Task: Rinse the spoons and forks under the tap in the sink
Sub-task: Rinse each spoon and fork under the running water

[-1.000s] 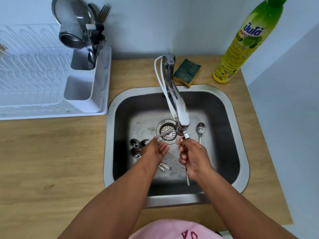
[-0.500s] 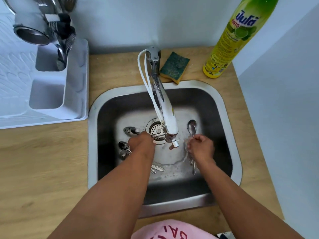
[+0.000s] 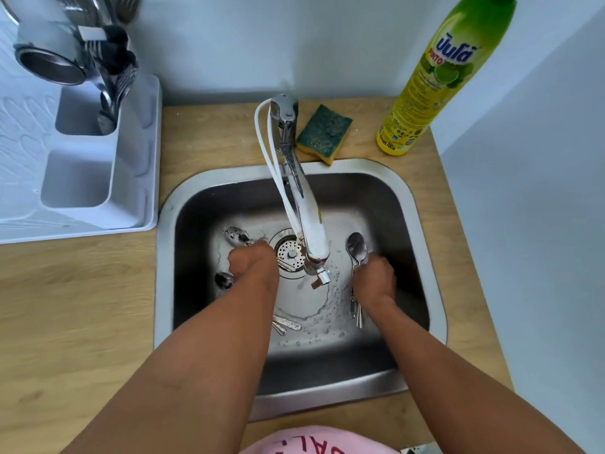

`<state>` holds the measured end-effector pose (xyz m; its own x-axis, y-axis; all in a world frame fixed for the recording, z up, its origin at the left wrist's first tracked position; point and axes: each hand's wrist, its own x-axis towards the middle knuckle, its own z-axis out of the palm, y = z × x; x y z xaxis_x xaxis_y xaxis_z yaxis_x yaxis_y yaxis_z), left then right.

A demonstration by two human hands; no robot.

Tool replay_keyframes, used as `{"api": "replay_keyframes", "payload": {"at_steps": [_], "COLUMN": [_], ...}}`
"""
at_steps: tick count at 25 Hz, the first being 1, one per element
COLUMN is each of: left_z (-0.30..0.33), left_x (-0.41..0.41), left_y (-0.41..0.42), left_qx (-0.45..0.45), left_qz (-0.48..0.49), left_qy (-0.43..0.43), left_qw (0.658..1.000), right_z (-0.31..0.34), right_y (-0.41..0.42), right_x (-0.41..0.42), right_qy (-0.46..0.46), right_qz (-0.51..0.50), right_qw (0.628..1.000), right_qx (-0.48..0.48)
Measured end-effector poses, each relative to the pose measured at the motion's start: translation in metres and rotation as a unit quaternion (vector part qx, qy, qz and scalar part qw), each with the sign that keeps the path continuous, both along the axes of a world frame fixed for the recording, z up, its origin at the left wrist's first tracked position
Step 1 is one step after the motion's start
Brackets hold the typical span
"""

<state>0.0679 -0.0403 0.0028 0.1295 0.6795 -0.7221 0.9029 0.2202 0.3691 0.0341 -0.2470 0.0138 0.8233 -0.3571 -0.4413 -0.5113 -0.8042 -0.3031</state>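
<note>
Water runs from the tap (image 3: 307, 224) into the steel sink (image 3: 422, 231). My right hand (image 3: 375, 280) is down at the sink's right side, fingers closed over clean spoons (image 3: 357, 249) whose handles stick out below the wrist. My left hand (image 3: 252, 262) rests on the sink floor left of the drain (image 3: 289, 250), fingers closed on the handle of a dirty spoon (image 3: 235, 235). Another dirty spoon (image 3: 224, 280) lies just left of that wrist. More cutlery handles (image 3: 286, 324) show under my left forearm.
A white dish rack (image 3: 98, 178) with a cutlery holder full of utensils (image 3: 108, 77) stands on the wooden counter at left. A green-and-yellow sponge (image 3: 324, 132) and a yellow dish-soap bottle (image 3: 432, 80) sit behind the sink.
My right hand moved away from the tap's stream down to the sink's right side with a spoon. My left hand reached down left of the drain onto a dirty spoon.
</note>
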Motion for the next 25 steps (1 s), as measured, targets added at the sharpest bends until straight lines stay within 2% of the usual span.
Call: {"api": "replay_keyframes", "payload": {"at_steps": [3,5,7,11,14,16,18,20,23,25], "left_z": [0.0,0.0,-0.002,-0.008,-0.001,0.008,0.022,0.036,0.053,0.06], "left_x": [0.003,0.005,0.003,-0.009,-0.033,-0.053,-0.07,-0.082,-0.087,-0.089], "left_y": [0.002,0.001,0.002,0.009,0.008,0.002,-0.006,-0.012,-0.019,-0.023], "left_qx": [-0.006,0.0,0.003,-0.055,-0.14,-0.201,-0.259,-0.283,-0.247,-0.2], "left_qz": [0.004,0.021,0.037,0.091,0.105,0.073,0.032,-0.01,-0.082,-0.129], "left_qy": [-0.015,-0.026,-0.037,-0.12,-0.146,-0.16,-0.192,-0.222,-0.251,-0.264], "left_qw": [1.0,0.999,0.999,0.987,0.974,0.964,0.946,0.933,0.932,0.935], "right_z": [0.014,0.021,0.026,0.034,0.036,0.04,0.044,0.052,0.065,0.072], "right_y": [0.011,0.024,0.041,0.066,0.074,0.079,0.081,0.081,0.077,0.073], "right_x": [-0.008,-0.014,-0.021,-0.038,-0.043,-0.043,-0.042,-0.045,-0.053,-0.061], "right_qy": [-0.057,-0.1,-0.093,-0.09,-0.073,-0.047,-0.009,0.023,0.008,0.005], "right_qz": [0.084,0.121,0.14,0.119,0.088,0.079,0.132,0.15,0.143,0.088], "right_qw": [0.994,0.988,0.984,0.972,0.966,0.968,0.972,0.965,0.96,0.953], "right_qx": [-0.027,0.013,0.062,0.183,0.231,0.232,0.196,0.216,0.241,0.288]}}
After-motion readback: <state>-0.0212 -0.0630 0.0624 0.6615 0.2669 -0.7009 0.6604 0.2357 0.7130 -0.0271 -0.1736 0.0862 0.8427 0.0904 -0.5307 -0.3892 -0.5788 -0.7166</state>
